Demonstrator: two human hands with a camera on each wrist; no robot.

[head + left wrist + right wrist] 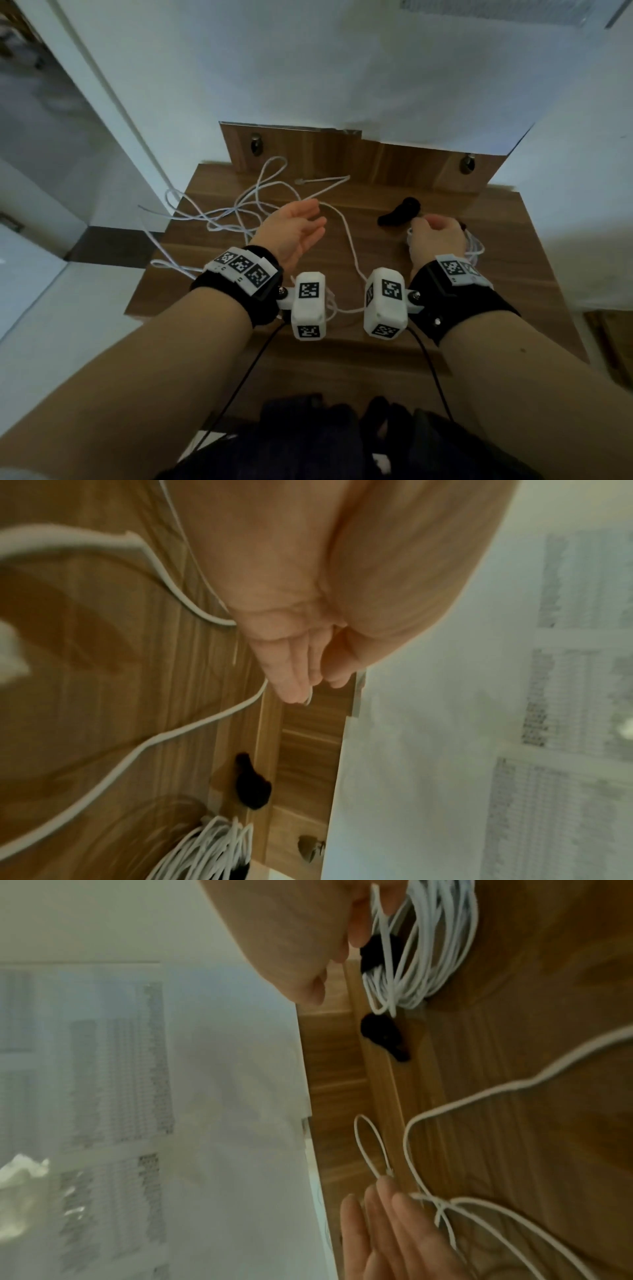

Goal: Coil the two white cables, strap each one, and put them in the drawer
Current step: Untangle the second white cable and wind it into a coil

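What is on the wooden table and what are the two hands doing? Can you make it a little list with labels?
surface: brown wooden table
right hand: grips the coiled white cable bundle, which already has a black strap on it
left hand: open, palm up, over the loose white cable
loose white cable: uncoiled, sprawled over the table's left part, some loops hanging off its edge
spare black strap: lies on the table beside the right hand
drawer: I cannot tell where it is
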